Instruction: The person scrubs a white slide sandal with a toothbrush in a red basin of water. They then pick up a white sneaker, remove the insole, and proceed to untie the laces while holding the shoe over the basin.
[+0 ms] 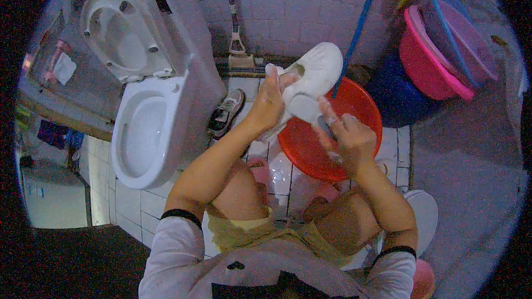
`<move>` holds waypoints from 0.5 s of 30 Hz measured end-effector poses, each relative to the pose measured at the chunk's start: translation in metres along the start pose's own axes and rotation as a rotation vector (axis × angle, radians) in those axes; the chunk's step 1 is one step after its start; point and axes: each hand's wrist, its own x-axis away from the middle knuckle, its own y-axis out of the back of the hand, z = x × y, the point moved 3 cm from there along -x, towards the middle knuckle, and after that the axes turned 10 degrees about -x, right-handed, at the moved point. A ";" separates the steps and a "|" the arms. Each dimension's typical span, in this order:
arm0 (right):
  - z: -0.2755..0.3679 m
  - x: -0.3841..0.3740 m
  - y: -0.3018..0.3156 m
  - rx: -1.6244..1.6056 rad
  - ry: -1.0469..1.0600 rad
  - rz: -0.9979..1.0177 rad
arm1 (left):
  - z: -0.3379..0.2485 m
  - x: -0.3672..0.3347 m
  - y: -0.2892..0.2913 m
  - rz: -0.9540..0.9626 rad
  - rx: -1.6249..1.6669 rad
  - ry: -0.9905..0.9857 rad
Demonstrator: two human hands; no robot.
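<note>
My left hand grips a white shoe with the thumb and fingers at its opening, holding it tilted above the left rim of an orange-red basin. Closed around a brush is my right hand, its fingers slightly smeared by motion. The brush's pale oval head lies against or just beside the shoe; its darker handle is mostly covered by my fingers. Something white, too blurred to name, shows below my left wrist. A grey and white sneaker stands on the floor to the left.
A white toilet with its lid raised stands at the left. Behind the basin leans a blue pole. Pink and blue basins are stacked on a dark blue bucket at the right. A floor squeegee rests against the tiled wall.
</note>
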 end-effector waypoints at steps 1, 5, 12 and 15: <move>-0.005 0.000 0.003 0.031 -0.045 -0.037 | 0.006 -0.001 0.001 0.011 -0.016 -0.013; -0.018 -0.010 0.019 -0.002 -0.201 -0.162 | 0.009 0.004 0.001 -0.061 -0.255 -0.179; -0.014 -0.005 0.013 -0.081 -0.146 -0.211 | -0.033 0.017 0.001 -0.052 -0.404 -0.259; -0.014 -0.001 0.015 -0.065 -0.130 -0.162 | -0.039 0.024 0.000 -0.091 -0.597 -0.311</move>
